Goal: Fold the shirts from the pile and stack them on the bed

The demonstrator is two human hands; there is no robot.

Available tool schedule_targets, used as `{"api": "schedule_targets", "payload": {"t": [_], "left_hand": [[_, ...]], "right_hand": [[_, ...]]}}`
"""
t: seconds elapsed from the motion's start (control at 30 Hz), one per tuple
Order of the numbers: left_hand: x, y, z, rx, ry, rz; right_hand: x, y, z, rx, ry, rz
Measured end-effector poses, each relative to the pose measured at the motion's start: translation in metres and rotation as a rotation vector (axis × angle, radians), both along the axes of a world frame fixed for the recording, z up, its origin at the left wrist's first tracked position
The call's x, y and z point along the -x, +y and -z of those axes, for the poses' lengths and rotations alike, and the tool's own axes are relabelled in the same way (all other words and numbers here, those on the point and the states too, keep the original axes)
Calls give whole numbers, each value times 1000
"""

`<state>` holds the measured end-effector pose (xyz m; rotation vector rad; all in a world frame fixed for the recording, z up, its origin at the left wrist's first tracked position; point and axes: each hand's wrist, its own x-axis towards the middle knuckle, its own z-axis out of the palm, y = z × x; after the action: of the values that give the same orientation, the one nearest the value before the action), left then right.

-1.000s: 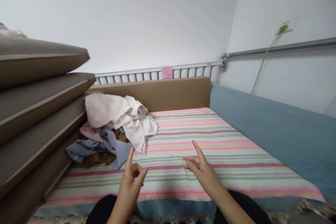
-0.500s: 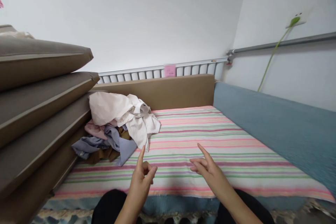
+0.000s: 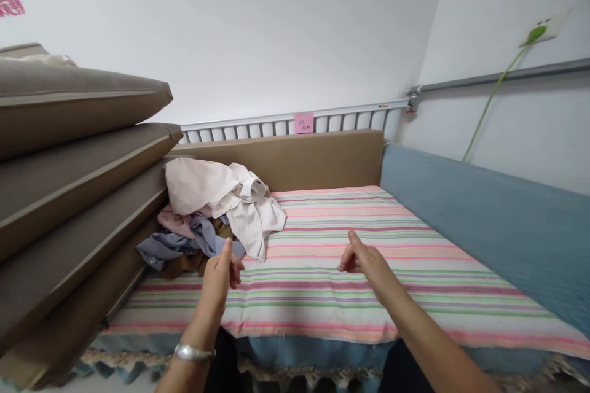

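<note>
Holds the left hand (image 3: 222, 267) and the right hand (image 3: 364, 258) well apart over the striped bedsheet (image 3: 313, 282), both with fingers loosely bent and thumb raised. Has the left hand nearer to the heap of crumpled clothes (image 3: 211, 226), including a white pinstriped shirt (image 3: 251, 221), on the bedsheet, just beside the stacked cushions (image 3: 83, 184).

White radiator (image 3: 350, 122) along pale wall (image 3: 295, 31)

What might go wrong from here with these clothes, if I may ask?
The clothes lie crumpled over one another, so pulling one could drag others along. The cushions are stacked right beside them, so a knock might shift the stack.
</note>
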<state>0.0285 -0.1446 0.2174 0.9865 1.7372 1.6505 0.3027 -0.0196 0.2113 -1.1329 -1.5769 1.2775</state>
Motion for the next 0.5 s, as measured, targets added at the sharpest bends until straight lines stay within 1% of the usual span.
{"api": "schedule_targets", "payload": {"t": [0.07,0.13,0.23,0.3,0.37,0.43,0.5], "left_hand": [[6,1,-1,66,-85,-12],[10,1,4,96,-140,-21],[13,2,14,123,-175,-24],[13,0,17,152,-179,-41],[9,-5,12,165,-188,-48],[3,-12,0,142,-211,-27],[0,-17,-13,85,-235,12]], "right_hand": [[2,5,1,87,20,-20],[4,7,6,158,28,-36],[7,8,13,206,7,-40],[8,7,16,225,-8,-20],[7,5,14,238,-11,-11],[5,3,7,231,1,-31],[3,2,-2,186,26,-64]]}}
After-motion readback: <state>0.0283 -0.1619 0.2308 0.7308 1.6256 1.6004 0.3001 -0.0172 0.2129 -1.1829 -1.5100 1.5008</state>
